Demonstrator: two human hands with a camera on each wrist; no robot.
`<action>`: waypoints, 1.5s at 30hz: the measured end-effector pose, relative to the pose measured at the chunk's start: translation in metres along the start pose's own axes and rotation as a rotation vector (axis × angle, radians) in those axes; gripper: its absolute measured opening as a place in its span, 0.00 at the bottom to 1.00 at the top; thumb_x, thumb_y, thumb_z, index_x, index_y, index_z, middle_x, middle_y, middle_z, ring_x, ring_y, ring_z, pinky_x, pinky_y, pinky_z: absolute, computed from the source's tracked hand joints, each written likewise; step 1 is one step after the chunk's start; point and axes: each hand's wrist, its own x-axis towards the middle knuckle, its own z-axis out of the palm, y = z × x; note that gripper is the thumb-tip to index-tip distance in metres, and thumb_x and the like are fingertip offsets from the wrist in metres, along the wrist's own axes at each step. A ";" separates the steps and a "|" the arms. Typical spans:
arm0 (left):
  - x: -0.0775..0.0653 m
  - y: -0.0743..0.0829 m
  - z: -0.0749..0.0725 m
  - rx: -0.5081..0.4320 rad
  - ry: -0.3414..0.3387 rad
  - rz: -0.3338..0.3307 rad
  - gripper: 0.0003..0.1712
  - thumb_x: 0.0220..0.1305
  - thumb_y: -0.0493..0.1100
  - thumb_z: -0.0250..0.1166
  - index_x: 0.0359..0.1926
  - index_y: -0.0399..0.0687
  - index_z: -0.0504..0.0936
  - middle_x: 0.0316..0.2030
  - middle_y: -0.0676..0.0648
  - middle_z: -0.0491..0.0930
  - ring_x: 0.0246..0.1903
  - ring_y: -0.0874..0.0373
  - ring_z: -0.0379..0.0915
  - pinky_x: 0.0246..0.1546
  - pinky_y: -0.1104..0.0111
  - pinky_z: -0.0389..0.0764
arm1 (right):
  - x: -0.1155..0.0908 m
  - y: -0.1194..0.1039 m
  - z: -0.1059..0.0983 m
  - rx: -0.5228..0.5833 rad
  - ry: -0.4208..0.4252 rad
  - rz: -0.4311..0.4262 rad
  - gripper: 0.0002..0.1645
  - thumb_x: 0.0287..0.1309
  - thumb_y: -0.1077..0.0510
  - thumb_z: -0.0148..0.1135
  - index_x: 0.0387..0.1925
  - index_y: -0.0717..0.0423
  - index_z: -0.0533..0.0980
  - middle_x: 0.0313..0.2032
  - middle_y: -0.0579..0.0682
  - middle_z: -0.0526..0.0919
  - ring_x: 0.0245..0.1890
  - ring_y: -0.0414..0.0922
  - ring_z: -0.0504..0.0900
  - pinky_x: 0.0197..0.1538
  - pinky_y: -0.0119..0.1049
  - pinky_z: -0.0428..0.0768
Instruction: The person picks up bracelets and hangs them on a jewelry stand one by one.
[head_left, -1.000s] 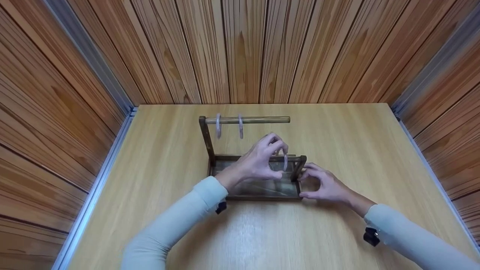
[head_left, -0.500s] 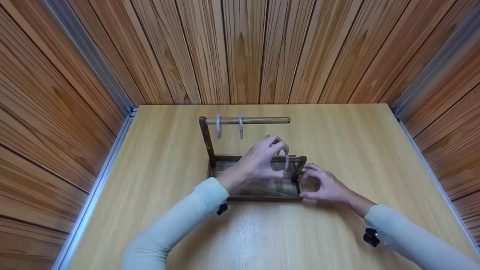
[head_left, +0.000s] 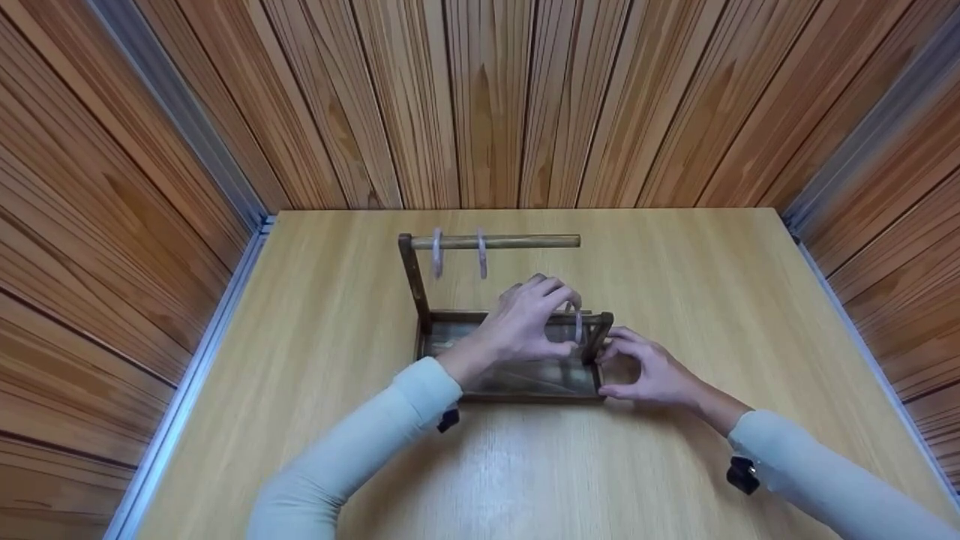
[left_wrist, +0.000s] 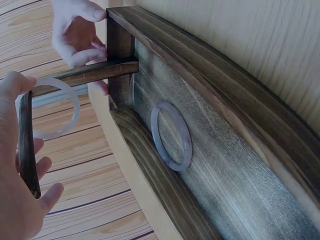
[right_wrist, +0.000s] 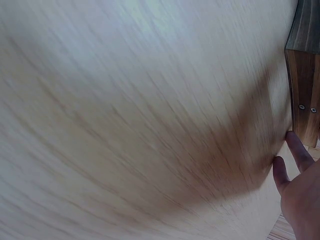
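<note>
A dark wooden bracelet stand (head_left: 412,281) has a tall post with an upper bar and a shorter post with a lower bar over its tray. With thumb and fingers, my left hand (head_left: 521,322) holds a pale lavender bangle (head_left: 579,328) around the lower bar, close to the short post (left_wrist: 95,72). My right hand (head_left: 649,371) grips the tray's right end, thumb at the front corner and fingers by the short post. Inside the tray, a second bangle (left_wrist: 187,145) lies flat in the left wrist view; my left hand and arm hide it in the head view.
Two more bangles, a left one (head_left: 437,255) and a right one (head_left: 482,259), hang on the upper bar (head_left: 536,241), whose right end is free. The stand rests on a light wooden table (head_left: 690,285). Plank walls (head_left: 487,105) enclose the back and sides.
My left hand has shifted slightly right and toward me, moving the bangle along the lower bar toward the short post. The right hand and the stand have stayed put.
</note>
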 end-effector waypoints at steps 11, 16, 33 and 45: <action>-0.002 -0.001 0.001 -0.005 0.005 -0.009 0.35 0.64 0.62 0.81 0.66 0.58 0.82 0.64 0.50 0.87 0.65 0.51 0.83 0.65 0.55 0.89 | 0.000 0.000 0.000 0.022 0.010 -0.034 0.22 0.51 0.57 0.92 0.45 0.50 0.88 0.69 0.59 0.86 0.72 0.49 0.83 0.76 0.19 0.67; -0.003 -0.001 0.001 -0.008 0.015 -0.006 0.35 0.63 0.64 0.81 0.65 0.58 0.83 0.64 0.50 0.88 0.66 0.50 0.83 0.66 0.54 0.89 | 0.000 0.001 0.001 0.019 0.015 -0.046 0.23 0.50 0.56 0.92 0.45 0.50 0.88 0.67 0.59 0.87 0.71 0.42 0.83 0.75 0.17 0.68; -0.014 -0.013 -0.003 -0.022 0.000 -0.037 0.42 0.61 0.66 0.83 0.70 0.56 0.81 0.66 0.48 0.87 0.66 0.48 0.83 0.68 0.53 0.88 | 0.000 0.001 0.001 -0.007 0.014 -0.027 0.23 0.50 0.53 0.92 0.47 0.46 0.88 0.67 0.56 0.87 0.69 0.51 0.85 0.75 0.19 0.69; -0.033 -0.029 -0.004 -0.037 0.034 -0.070 0.41 0.60 0.63 0.84 0.68 0.54 0.81 0.64 0.46 0.88 0.67 0.45 0.84 0.63 0.50 0.91 | 0.000 -0.001 0.001 -0.043 0.010 0.019 0.24 0.49 0.53 0.92 0.46 0.50 0.87 0.67 0.60 0.87 0.71 0.58 0.85 0.76 0.22 0.71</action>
